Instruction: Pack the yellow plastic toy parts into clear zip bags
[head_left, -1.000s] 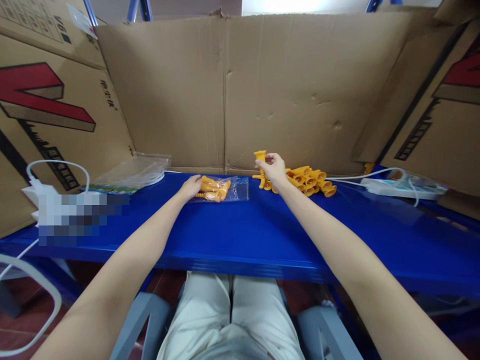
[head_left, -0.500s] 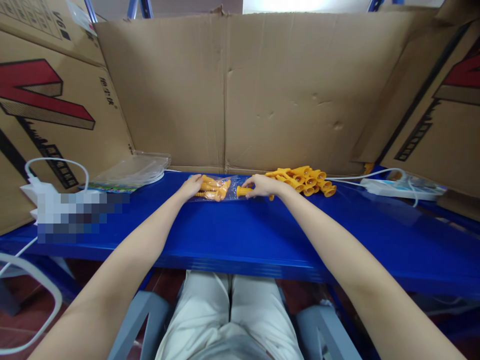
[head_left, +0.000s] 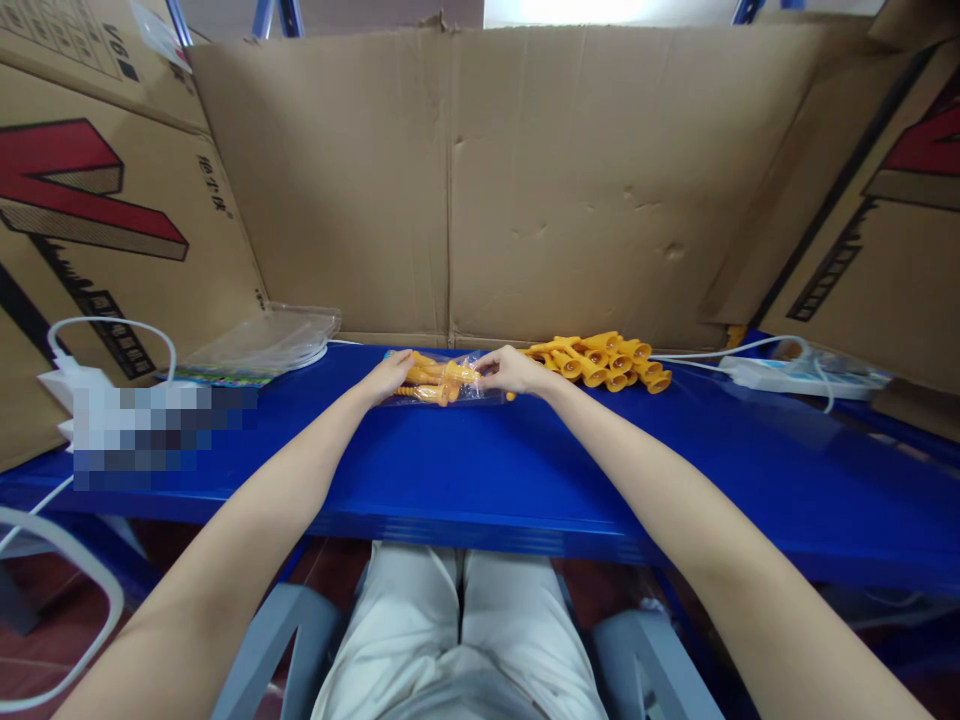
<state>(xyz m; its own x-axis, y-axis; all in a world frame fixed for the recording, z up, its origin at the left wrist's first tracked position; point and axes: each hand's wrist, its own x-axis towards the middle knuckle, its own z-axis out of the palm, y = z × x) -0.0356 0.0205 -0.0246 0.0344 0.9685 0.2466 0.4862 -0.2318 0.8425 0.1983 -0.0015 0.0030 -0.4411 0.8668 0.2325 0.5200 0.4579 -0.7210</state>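
A small clear plastic bag (head_left: 439, 380) with several orange plastic parts inside lies on the blue table (head_left: 480, 470). My left hand (head_left: 388, 374) pinches the bag's left end. My right hand (head_left: 510, 370) is closed on an orange part at the bag's open right end, partly inside it. A pile of loose orange parts (head_left: 607, 360) lies just right of my right hand, against the cardboard wall.
Cardboard sheets (head_left: 525, 180) wall in the table at the back and both sides. A stack of clear bags (head_left: 262, 340) lies at the back left. A white power strip with cables (head_left: 802, 375) sits at the right, a white charger and cable (head_left: 67, 385) at the left.
My right hand lifted an orange part from the pile, brought it down and left, and pushed it into the bag's mouth. My left hand stayed on the bag.
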